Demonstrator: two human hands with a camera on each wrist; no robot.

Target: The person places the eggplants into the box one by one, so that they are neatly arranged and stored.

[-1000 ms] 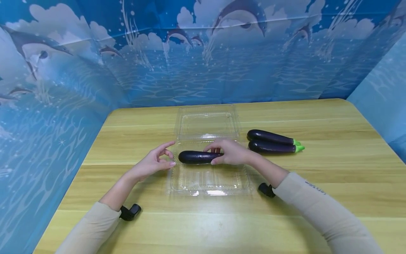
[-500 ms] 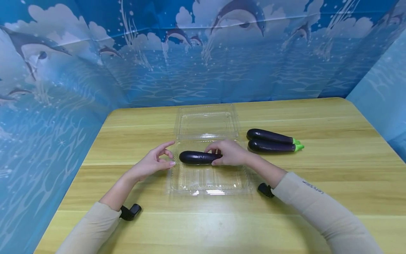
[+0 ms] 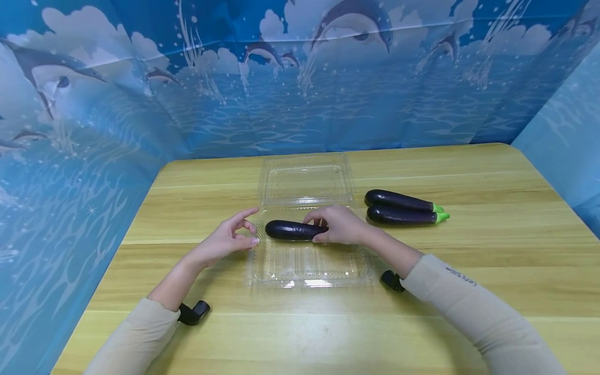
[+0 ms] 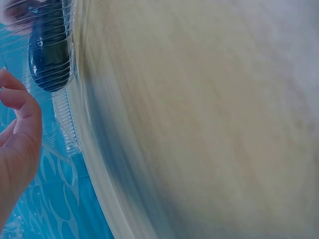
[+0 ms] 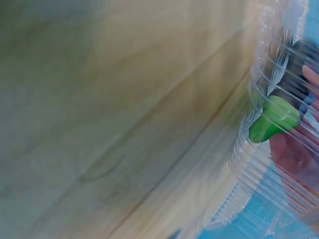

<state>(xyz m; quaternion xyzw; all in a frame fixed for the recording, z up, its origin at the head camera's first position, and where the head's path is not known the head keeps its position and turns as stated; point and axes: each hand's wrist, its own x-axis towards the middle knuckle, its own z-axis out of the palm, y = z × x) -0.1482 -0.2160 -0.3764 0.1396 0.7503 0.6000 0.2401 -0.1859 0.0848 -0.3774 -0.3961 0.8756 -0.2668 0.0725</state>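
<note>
A dark purple eggplant lies crosswise in the base of a clear plastic clamshell box. My right hand grips its stem end, thumb on the near side and fingers on the far side. Through the ribbed box wall, the right wrist view shows the green cap beside that hand. At the box's left rim is my left hand, its fingers spread and partly bent, holding nothing. The left wrist view shows the eggplant's round end behind the clear wall.
Two more eggplants lie side by side right of the box, green caps pointing right. The box's lid is folded back flat toward the far edge of the wooden table. A blue dolphin-print cloth hangs behind.
The gripped eggplant has shifted very slightly right and away from the front, along with my right hand. My left hand stays in place.
</note>
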